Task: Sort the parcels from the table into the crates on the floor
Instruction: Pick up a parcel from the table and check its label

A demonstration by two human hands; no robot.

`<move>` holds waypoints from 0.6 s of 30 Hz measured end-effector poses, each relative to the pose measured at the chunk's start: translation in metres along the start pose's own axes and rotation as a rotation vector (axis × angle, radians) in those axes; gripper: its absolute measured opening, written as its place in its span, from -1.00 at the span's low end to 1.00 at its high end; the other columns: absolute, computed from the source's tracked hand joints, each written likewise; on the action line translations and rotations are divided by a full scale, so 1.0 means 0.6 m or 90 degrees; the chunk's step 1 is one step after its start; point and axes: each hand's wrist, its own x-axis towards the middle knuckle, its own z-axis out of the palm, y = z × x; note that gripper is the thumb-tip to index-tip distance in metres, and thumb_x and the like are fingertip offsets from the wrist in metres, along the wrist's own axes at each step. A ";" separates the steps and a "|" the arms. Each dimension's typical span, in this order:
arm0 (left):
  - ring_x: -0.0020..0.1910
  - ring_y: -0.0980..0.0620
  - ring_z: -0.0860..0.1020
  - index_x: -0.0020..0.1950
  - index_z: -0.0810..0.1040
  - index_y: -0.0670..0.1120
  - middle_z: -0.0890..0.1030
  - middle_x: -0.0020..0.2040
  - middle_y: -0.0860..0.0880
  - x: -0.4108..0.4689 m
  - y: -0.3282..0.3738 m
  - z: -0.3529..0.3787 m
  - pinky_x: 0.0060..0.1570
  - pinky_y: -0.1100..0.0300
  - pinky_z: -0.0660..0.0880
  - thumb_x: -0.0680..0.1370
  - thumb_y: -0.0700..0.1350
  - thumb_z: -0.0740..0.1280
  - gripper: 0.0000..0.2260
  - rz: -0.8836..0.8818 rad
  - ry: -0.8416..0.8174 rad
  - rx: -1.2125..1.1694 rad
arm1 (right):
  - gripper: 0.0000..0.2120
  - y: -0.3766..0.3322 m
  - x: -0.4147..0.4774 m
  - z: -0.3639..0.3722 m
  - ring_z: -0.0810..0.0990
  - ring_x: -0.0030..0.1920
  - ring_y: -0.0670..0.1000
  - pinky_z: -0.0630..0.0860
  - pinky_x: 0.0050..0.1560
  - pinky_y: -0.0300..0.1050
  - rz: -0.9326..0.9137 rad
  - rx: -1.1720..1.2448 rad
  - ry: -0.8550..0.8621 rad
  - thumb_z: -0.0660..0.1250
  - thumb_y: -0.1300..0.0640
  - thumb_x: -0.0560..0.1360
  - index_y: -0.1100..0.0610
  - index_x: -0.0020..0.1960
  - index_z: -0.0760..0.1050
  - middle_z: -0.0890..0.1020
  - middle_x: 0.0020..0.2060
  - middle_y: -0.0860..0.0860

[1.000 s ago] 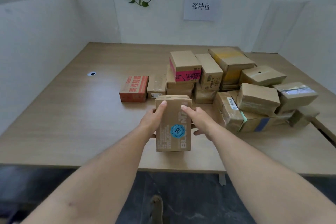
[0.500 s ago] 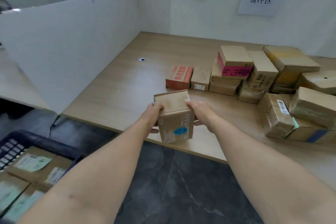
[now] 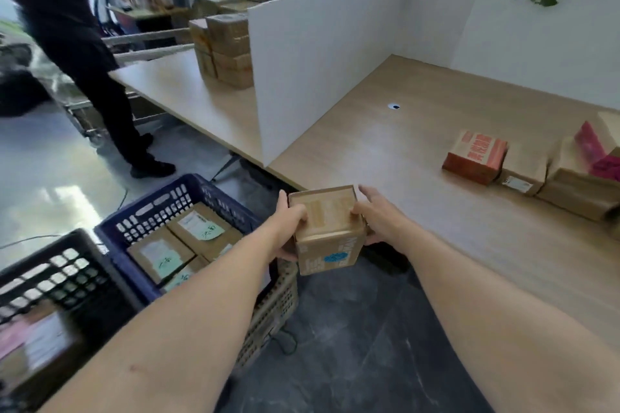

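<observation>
While the left hand (image 3: 289, 228) curls round one side of the parcel (image 3: 327, 231) and the right hand (image 3: 379, 223) presses on the opposite side with its thumb over the top, nothing supports the box from below. The parcel is in the air, just off the near edge of the worktop (image 3: 402, 161), above the dark floor. It is close to the blue crate (image 3: 161, 199) but not yet over it.

The first risk, as I judge it, is a slip. The grip works only by squeezing two smooth cardboard faces, so if one hand loosens, the box may drop to the floor.

The second risk is the wrong crate. Beside the blue crate stand a black crate (image 3: 50, 265) and a pale crate (image 3: 275, 305), the last one half hidden under the left forearm. The crates touch or nearly touch, so a small error of aim can send the parcel into a neighbour.

The blue crate already holds several labelled parcels (image 3: 198, 228), so a new box may land tilted on them. A red box (image 3: 474, 157) and more parcels wait on the worktop. Another person (image 3: 67, 27) stands well apart.
</observation>
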 end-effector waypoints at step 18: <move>-0.05 -0.04 0.47 0.22 0.24 0.07 0.41 0.02 -0.05 -0.085 -0.215 -0.454 -0.32 0.07 0.55 0.49 -0.23 0.22 -0.63 -0.022 0.196 -0.127 | -0.60 -0.156 0.042 0.490 0.56 -0.17 0.03 0.50 -0.47 -0.22 -0.098 -0.219 -0.183 0.23 0.36 0.50 -0.09 0.13 0.28 0.51 -0.13 0.01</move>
